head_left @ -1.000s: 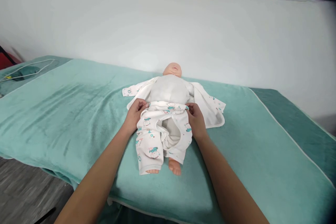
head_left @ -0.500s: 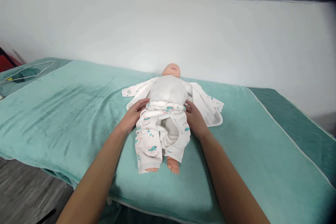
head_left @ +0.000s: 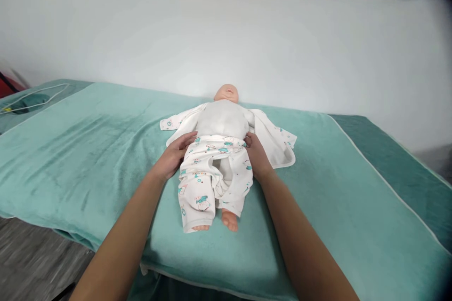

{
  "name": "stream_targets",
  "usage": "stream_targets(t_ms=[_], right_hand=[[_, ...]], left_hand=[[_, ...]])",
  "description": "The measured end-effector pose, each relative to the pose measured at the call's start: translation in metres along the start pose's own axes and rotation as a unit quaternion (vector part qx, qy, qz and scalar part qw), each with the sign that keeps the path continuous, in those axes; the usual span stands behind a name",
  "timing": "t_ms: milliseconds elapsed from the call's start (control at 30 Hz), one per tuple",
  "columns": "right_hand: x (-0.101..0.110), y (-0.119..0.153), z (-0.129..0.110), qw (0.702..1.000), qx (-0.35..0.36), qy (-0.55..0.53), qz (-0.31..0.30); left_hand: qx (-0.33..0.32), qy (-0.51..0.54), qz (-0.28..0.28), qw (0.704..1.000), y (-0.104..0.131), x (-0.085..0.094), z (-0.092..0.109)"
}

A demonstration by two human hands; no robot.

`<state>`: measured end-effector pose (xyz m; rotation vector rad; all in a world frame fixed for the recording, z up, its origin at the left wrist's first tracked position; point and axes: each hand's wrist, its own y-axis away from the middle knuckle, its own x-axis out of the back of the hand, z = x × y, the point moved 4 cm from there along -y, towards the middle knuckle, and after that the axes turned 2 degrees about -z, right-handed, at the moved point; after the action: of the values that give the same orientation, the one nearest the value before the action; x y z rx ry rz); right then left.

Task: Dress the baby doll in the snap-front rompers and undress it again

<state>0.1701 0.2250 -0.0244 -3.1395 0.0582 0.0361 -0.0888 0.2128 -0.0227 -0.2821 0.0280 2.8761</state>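
Observation:
A baby doll point(head_left: 223, 117) lies on its back, head toward the wall, its grey-white torso bare between the spread sides of a white printed jacket point(head_left: 273, 143). White printed trousers point(head_left: 199, 188) cover its legs up to the waist, with an open crotch; both feet show at the cuffs. My left hand point(head_left: 175, 153) is closed at the left side of the waistband, fingertips on the cloth. On the opposite side, my right hand point(head_left: 257, 154) has its fingers bent around the waistband edge, partly tucked behind it.
A green cloth point(head_left: 106, 150) covers the bed, with wrinkles at the left. A white cord point(head_left: 52, 88) lies at the far left beside a red object point(head_left: 6, 86). The white wall point(head_left: 141, 37) rises behind the bed. Grey floor point(head_left: 31, 254) shows at lower left.
The trousers' waistband looks slightly smoother and the crotch opening narrower. Both hands remain at the waist, with the right fingers slightly more bent. The whole view has shifted a little.

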Motion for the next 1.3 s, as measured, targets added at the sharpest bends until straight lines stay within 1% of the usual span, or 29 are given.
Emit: stream_targets(t_ms=[133,333,500,633,733,833,933,1067,1167,1233,1300], right_hand=[[0.001,0.002,0.001,1.000,0.000,-0.014,-0.007],[0.001,0.004,0.000,0.999,-0.005,-0.032,-0.018],[-0.001,0.007,-0.004,0.998,0.008,-0.049,-0.042],[-0.001,0.008,-0.005,0.997,0.013,-0.046,-0.054],[-0.001,0.008,-0.006,0.997,0.030,-0.038,-0.061],[-0.001,0.008,-0.008,0.996,0.055,-0.029,-0.063],[0.000,0.007,-0.010,0.995,0.073,-0.037,-0.048],[0.003,0.004,-0.010,0.994,0.092,-0.045,-0.035],[0.008,0.000,-0.007,0.996,0.092,-0.020,-0.008],[0.012,-0.002,-0.005,0.997,0.083,0.001,0.012],[0.014,-0.003,-0.004,0.997,0.077,0.013,0.022]], left_hand=[[-0.012,-0.024,-0.018,0.999,0.001,0.001,-0.001],[0.005,-0.041,0.005,0.999,0.001,0.003,-0.002],[0.030,-0.018,-0.020,0.999,0.003,-0.001,0.004],[0.050,-0.009,-0.043,0.998,0.001,-0.003,0.004],[0.047,0.000,-0.041,0.998,-0.001,-0.004,0.005],[0.029,0.008,-0.027,0.999,-0.004,-0.009,0.009],[0.009,0.007,-0.003,1.000,-0.009,-0.013,0.014],[-0.014,-0.010,0.067,0.998,-0.023,-0.014,0.017],[-0.048,-0.026,0.114,0.992,-0.035,-0.013,0.017],[-0.064,-0.037,0.139,0.988,-0.042,-0.012,0.015],[-0.077,-0.049,0.152,0.984,-0.048,-0.010,0.011]])
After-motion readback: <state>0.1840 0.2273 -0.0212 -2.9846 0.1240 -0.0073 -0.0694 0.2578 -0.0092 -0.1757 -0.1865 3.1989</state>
